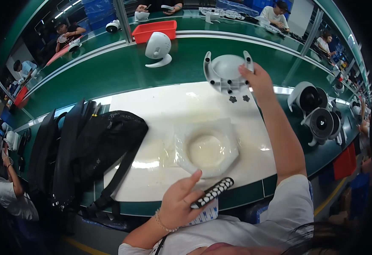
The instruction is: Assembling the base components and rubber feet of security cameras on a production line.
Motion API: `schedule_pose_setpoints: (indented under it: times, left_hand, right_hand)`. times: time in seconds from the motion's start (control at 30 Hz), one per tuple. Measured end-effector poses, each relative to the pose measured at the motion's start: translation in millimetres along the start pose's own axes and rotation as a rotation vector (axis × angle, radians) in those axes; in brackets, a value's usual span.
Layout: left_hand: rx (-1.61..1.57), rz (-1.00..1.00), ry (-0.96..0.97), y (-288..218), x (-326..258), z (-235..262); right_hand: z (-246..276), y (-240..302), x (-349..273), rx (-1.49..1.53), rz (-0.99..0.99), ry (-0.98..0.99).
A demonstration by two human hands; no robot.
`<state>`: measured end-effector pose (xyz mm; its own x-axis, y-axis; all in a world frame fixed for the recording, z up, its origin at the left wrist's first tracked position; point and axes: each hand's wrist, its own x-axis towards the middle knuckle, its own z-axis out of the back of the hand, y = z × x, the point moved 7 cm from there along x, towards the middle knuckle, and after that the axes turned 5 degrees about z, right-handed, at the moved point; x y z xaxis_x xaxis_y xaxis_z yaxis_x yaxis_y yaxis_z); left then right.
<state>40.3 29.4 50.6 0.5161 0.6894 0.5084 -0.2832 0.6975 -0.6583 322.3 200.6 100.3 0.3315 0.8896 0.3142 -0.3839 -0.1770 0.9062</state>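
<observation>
At the back right of the white work surface, my right hand [258,80] grips the edge of a white fan base [227,70]. Two upright arms and several black dots show on this rounded part. Just below it are two small black flower-shaped pieces [239,99]. My left hand [179,202], near the front edge, is closed round a black strip with white spots [213,193], its index finger stretched out. Beyond that hand, a translucent plastic-wrapped ring-shaped holder [233,155] with a round hollow lies on the white sheet [152,182].
A black bag with straps [105,136] lies at the left. Several white fan units with dark round fronts [322,121] stand at the right. Across the green bench [109,76] are one white fan [158,47] and a red bin [164,27]. Other people work at benches around.
</observation>
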Motion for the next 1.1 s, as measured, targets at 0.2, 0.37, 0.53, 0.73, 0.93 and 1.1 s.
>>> schedule_pose_setpoints:
  times: [0.2,0.37,0.53,0.73,0.93,1.1]
  left_hand:
    - [-0.072,-0.025,0.039,1,5,-2]
    - [-0.071,-0.02,0.071,1,5,-4]
    - [-0.03,0.044,0.107,6,5,-8]
    - [-0.025,0.062,-0.008,6,2,-5]
    - [-0.056,0.124,-0.001,11,0,-11]
    - [-0.069,0.163,-0.01,15,-1,-10]
  right_hand:
    - [4,-89,79,-1.361,0.597,-0.252]
    - [13,-126,89,-0.992,0.081,0.112]
    - [32,-99,-8,-0.701,0.31,0.22]
    - [140,-108,-76,-0.969,-0.029,-0.011]
    - [210,-158,-51,-1.071,-0.268,-0.258]
    - [197,-172,-29,-0.948,-0.27,-0.229]
